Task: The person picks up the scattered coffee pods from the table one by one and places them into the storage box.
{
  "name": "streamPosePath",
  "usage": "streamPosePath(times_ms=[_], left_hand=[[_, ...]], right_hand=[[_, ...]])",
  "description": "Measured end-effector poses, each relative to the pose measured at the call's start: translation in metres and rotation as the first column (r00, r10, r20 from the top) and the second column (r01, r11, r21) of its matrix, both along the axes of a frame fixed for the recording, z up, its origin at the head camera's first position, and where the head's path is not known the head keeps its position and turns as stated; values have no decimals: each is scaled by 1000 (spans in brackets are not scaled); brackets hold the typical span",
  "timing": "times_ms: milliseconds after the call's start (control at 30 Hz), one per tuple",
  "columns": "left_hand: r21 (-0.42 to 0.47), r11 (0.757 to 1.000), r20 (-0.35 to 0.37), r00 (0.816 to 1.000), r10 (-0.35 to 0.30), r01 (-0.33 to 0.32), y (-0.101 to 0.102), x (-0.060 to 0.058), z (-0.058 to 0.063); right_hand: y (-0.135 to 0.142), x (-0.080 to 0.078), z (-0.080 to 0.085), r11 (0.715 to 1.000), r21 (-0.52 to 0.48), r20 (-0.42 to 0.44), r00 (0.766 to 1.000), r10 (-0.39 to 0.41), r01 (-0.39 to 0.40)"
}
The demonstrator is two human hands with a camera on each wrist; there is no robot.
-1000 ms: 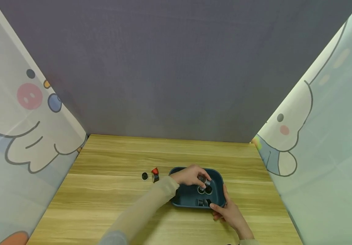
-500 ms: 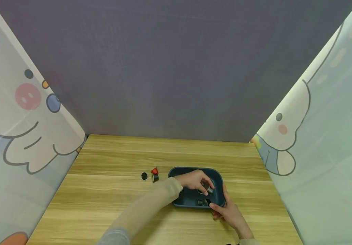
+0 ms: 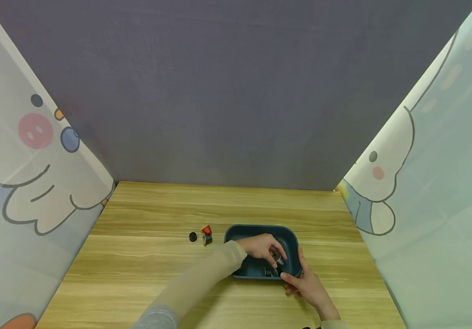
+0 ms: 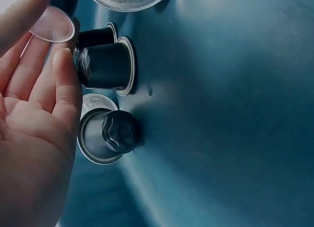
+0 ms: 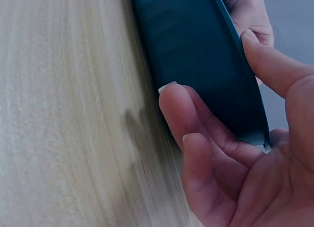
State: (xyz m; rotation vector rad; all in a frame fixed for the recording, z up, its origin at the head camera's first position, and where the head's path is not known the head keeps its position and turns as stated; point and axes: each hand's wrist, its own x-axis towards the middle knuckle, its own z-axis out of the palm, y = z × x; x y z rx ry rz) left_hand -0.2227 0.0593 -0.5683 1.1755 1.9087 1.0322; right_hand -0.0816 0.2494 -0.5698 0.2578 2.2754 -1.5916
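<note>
Leftmost on the wooden table (image 3: 145, 256) I have a pale-rimmed capsule (image 3: 193, 237), then a red capsule (image 3: 206, 230) just beside a striped dark capsule (image 3: 207, 239); whether those two touch I can't tell. These wait outside the blue tray (image 3: 236, 228), and I judge the step in hand to be setting capsules down inside it. Further right, my left hand (image 3: 260, 246) reaches in over the tray's wall, and the wrist view shows a silver-lidded capsule (image 4: 55, 25) at the thumb and fingers, apparently pinched between them; its tilt is hard to judge. To do this well, I would bring it close to the tray floor, pick a bare patch, and part the fingers gently, so it neither rolls nor knocks its neighbours. Just beside those fingers in the wrist view, a black capsule (image 4: 105, 66) lies on its side, so I would leave sideways room when letting go. At the right end my right hand (image 3: 307, 285) grips the tray, thumb at the rim and fingers bent against the outer wall; I would keep that hold light but firm, enough to steady the tray without tipping it.
</note>
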Motion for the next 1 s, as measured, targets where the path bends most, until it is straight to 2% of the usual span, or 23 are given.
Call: streamPosePath(times_ms=[233, 433, 700, 933, 1000], left_hand=[[-50, 999, -60, 998, -26, 23, -2, -1, 0], [-34, 999, -33, 999, -34, 33, -5, 0, 4], [2, 1000, 79, 997, -20, 20, -6, 1, 2], [32, 999, 230, 973, 7, -15, -8, 3, 3], [34, 999, 232, 973, 3, -11, -8, 3, 4]], right_hand=[[-2, 0, 5, 1000, -20, -6, 1000, 2, -2], [-2, 1, 5, 999, -32, -11, 1000, -1, 1], [-2, 1, 3, 999, -41, -4, 1000, -5, 5], [-1, 1, 2, 999, -43, -7, 1000, 1, -1], [-1, 0, 1, 999, -36, -7, 1000, 2, -2]])
